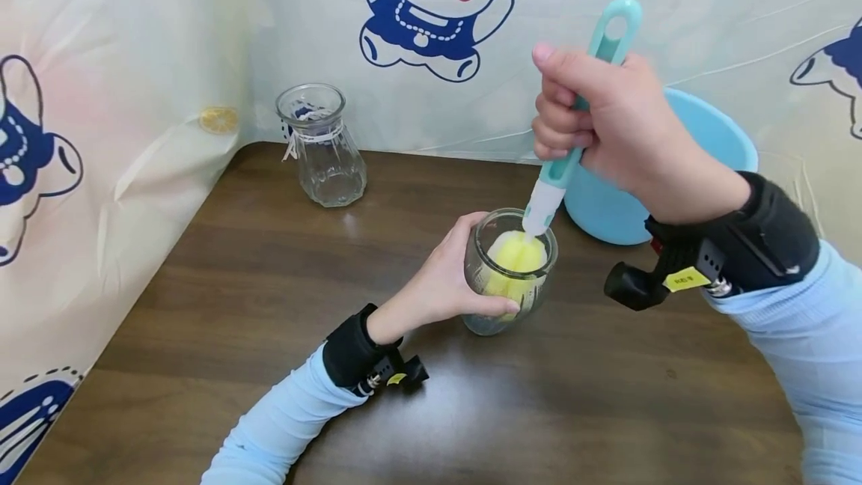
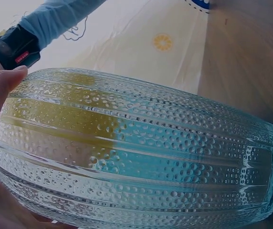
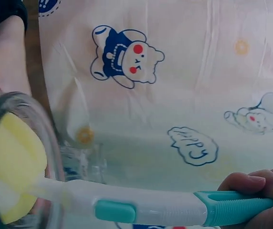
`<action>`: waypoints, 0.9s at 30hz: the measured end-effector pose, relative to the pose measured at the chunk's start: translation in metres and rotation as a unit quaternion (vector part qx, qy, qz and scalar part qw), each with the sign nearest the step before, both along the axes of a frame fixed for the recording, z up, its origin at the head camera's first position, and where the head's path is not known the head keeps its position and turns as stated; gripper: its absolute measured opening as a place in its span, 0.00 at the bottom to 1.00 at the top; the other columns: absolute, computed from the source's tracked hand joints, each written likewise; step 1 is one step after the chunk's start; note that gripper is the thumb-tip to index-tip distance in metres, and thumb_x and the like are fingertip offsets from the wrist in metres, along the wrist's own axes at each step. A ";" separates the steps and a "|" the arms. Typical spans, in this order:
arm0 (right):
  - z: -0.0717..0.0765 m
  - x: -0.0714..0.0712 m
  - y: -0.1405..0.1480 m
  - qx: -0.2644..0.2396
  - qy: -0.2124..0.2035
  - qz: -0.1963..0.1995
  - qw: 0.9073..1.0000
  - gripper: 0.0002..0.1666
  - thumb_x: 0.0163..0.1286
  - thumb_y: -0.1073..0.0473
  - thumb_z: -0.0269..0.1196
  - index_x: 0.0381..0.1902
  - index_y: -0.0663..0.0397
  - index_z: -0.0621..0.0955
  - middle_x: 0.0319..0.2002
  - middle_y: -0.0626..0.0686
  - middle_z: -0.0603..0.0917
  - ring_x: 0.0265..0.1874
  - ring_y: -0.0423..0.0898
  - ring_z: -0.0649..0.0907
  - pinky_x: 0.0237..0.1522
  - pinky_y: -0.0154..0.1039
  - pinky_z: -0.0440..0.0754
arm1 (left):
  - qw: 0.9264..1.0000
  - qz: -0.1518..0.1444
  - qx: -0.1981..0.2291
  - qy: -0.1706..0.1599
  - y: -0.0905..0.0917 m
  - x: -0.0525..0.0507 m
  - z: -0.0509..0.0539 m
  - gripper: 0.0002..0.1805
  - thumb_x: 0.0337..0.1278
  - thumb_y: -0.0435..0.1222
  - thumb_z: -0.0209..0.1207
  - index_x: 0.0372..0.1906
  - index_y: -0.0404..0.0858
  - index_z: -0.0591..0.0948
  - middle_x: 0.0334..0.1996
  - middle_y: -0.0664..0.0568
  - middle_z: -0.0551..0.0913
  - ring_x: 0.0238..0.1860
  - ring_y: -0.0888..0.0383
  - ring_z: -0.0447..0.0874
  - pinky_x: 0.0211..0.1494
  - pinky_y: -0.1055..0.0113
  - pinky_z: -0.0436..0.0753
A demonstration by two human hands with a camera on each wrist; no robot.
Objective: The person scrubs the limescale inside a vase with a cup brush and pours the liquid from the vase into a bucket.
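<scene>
In the head view my right hand [image 1: 626, 126] grips the teal handle of a bottle brush [image 1: 554, 174], fingers curled round it. The brush's yellow and white sponge head [image 1: 517, 253] sits inside a clear glass jar [image 1: 481, 320]. My left hand [image 1: 451, 275] holds that jar from its left side, thumb across the front and fingers round the back. Up close in the left wrist view, the jar [image 2: 184, 162] has a dimpled, ribbed wall, with yellow showing through it. The right wrist view shows the brush's white neck [image 3: 160, 207] running through the jar's mouth.
A second glass jar [image 1: 333, 167] with string tied round its neck stands at the back left of the brown table [image 1: 572, 410]. Behind my right hand is a light blue basin [image 1: 606, 208]. A printed curtain [image 1: 303, 13] hangs along the back and left edges.
</scene>
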State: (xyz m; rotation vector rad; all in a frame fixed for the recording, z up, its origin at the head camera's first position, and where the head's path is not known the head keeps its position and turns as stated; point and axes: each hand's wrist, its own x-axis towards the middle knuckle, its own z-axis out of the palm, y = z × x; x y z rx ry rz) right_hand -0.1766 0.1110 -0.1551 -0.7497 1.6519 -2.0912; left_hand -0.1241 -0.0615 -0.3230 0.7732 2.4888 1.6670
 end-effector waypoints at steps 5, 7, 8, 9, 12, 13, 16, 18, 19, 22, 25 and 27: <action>-0.014 0.009 -0.006 0.022 -0.031 -0.011 0.999 0.25 0.70 0.56 0.52 0.13 0.57 0.60 0.09 0.49 0.54 0.07 0.40 0.61 0.18 0.38 0.53 | 1.000 0.004 -0.013 0.007 0.001 0.000 0.000 0.53 0.25 0.44 0.75 0.62 0.45 0.58 0.55 0.56 0.66 0.53 0.63 0.66 0.55 0.63 0.70; -0.020 0.014 -0.010 0.031 -0.019 -0.017 0.999 0.26 0.70 0.57 0.52 0.13 0.57 0.60 0.08 0.48 0.55 0.08 0.40 0.60 0.17 0.37 0.54 | 1.000 0.006 -0.017 0.012 0.001 0.000 0.000 0.53 0.25 0.44 0.75 0.62 0.45 0.58 0.54 0.56 0.66 0.53 0.63 0.66 0.56 0.64 0.69; -0.023 0.016 -0.012 0.034 -0.012 -0.020 0.999 0.26 0.70 0.57 0.51 0.12 0.56 0.60 0.08 0.48 0.55 0.08 0.40 0.59 0.17 0.36 0.55 | 1.000 0.007 -0.017 0.013 0.001 0.000 0.000 0.52 0.25 0.44 0.75 0.62 0.45 0.58 0.54 0.56 0.67 0.53 0.64 0.66 0.56 0.64 0.70; -0.026 0.018 -0.014 0.037 -0.004 -0.023 0.999 0.26 0.70 0.58 0.50 0.12 0.56 0.60 0.08 0.48 0.55 0.08 0.41 0.58 0.17 0.36 0.55 | 1.000 0.007 -0.017 0.015 0.001 0.000 0.000 0.52 0.25 0.44 0.75 0.62 0.45 0.58 0.54 0.56 0.67 0.53 0.63 0.66 0.56 0.64 0.70; -0.039 0.022 -0.020 0.048 0.018 -0.034 0.998 0.26 0.71 0.61 0.48 0.10 0.55 0.59 0.08 0.48 0.55 0.09 0.43 0.55 0.17 0.35 0.55 | 1.000 0.006 -0.016 0.014 0.001 0.000 0.000 0.53 0.26 0.43 0.75 0.62 0.44 0.57 0.54 0.54 0.67 0.53 0.63 0.67 0.56 0.64 0.69; -0.044 0.023 -0.021 0.055 0.021 -0.039 0.998 0.26 0.71 0.62 0.47 0.10 0.55 0.59 0.08 0.48 0.55 0.09 0.43 0.55 0.17 0.35 0.56 | 1.000 0.004 -0.015 0.012 0.001 0.000 0.000 0.53 0.26 0.43 0.75 0.63 0.44 0.57 0.55 0.54 0.67 0.53 0.62 0.67 0.56 0.64 0.69; -0.059 0.026 -0.023 0.076 0.024 -0.053 0.995 0.26 0.71 0.63 0.45 0.10 0.55 0.58 0.09 0.48 0.54 0.10 0.44 0.55 0.18 0.35 0.57 | 1.000 -0.002 -0.015 0.004 0.001 0.001 0.001 0.53 0.28 0.42 0.75 0.63 0.44 0.56 0.56 0.53 0.66 0.54 0.61 0.66 0.57 0.63 0.69; -0.068 0.027 -0.024 0.091 0.025 -0.058 0.994 0.26 0.71 0.63 0.45 0.10 0.55 0.58 0.09 0.48 0.55 0.10 0.44 0.56 0.19 0.35 0.59 | 1.000 -0.003 -0.017 0.002 0.001 0.001 0.002 0.53 0.28 0.42 0.74 0.64 0.43 0.55 0.57 0.53 0.65 0.54 0.60 0.66 0.57 0.63 0.68; -0.071 0.027 -0.023 0.094 0.028 -0.058 0.993 0.26 0.71 0.62 0.45 0.10 0.55 0.58 0.09 0.48 0.55 0.10 0.44 0.56 0.19 0.36 0.60 | 1.000 -0.004 -0.018 0.001 0.001 0.001 0.002 0.53 0.29 0.42 0.74 0.64 0.43 0.55 0.57 0.54 0.65 0.54 0.60 0.66 0.58 0.63 0.68; -0.075 0.027 -0.022 0.103 0.034 -0.056 0.993 0.26 0.72 0.62 0.45 0.11 0.56 0.59 0.10 0.49 0.55 0.11 0.44 0.57 0.21 0.37 0.62 | 1.000 -0.003 -0.020 0.001 0.001 0.001 0.002 0.53 0.29 0.42 0.74 0.64 0.43 0.55 0.57 0.54 0.64 0.55 0.60 0.65 0.58 0.63 0.68; -0.074 0.027 -0.022 0.114 0.038 -0.052 0.991 0.26 0.72 0.60 0.45 0.11 0.56 0.58 0.10 0.49 0.55 0.11 0.45 0.57 0.22 0.38 0.62 | 1.000 -0.001 -0.020 -0.002 0.000 0.001 0.001 0.53 0.29 0.42 0.74 0.64 0.43 0.55 0.57 0.55 0.64 0.55 0.61 0.64 0.58 0.62 0.68; -0.072 0.029 -0.022 0.123 0.042 -0.049 0.990 0.27 0.72 0.58 0.46 0.11 0.56 0.58 0.10 0.49 0.55 0.12 0.45 0.56 0.23 0.38 0.62 | 1.000 0.000 -0.018 -0.003 -0.001 0.001 0.001 0.53 0.30 0.42 0.74 0.64 0.43 0.55 0.57 0.55 0.64 0.55 0.61 0.65 0.58 0.62 0.67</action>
